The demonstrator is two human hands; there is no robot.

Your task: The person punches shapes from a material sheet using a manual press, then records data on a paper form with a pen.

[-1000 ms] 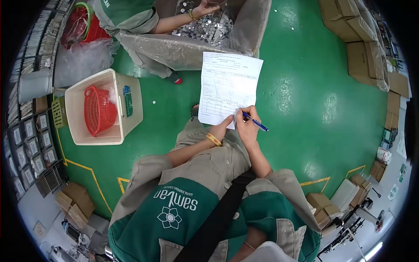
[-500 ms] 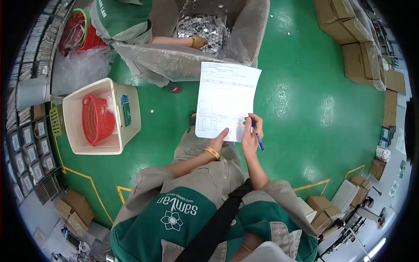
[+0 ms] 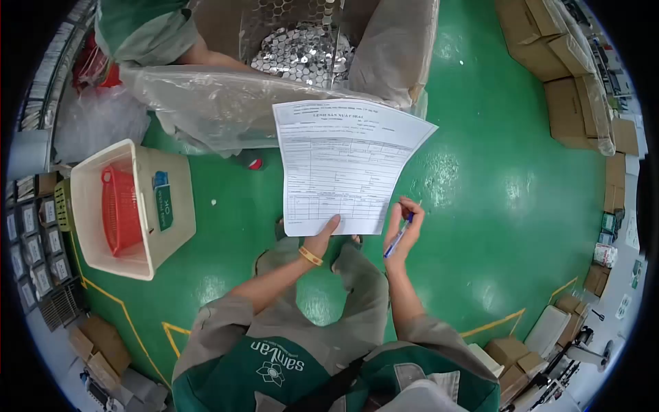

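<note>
My left hand (image 3: 320,237) grips a printed paper form (image 3: 336,165) by its lower edge, thumb on top. Tables and lines of print cover the sheet, whose right side curls outward. Just right of the paper and apart from it, my right hand (image 3: 406,230) is closed around a blue pen (image 3: 398,237). Beyond the sheet stands a large bin lined with clear plastic (image 3: 226,103), holding a heap of shiny silver discs (image 3: 298,55). The paper's top edge overlaps the bin's near wall in view.
A co-worker's arm (image 3: 213,58) reaches into the bin. To the left, a cream plastic tub (image 3: 175,199) contains a red basket (image 3: 122,213). Cardboard boxes (image 3: 566,110) stand at the right. Yellow lines (image 3: 130,319) mark the green floor.
The paper shows a different, more densely printed page. My right hand has come off the sheet, still with the pen. The view has shifted, and the co-worker's hand is now out of sight.
</note>
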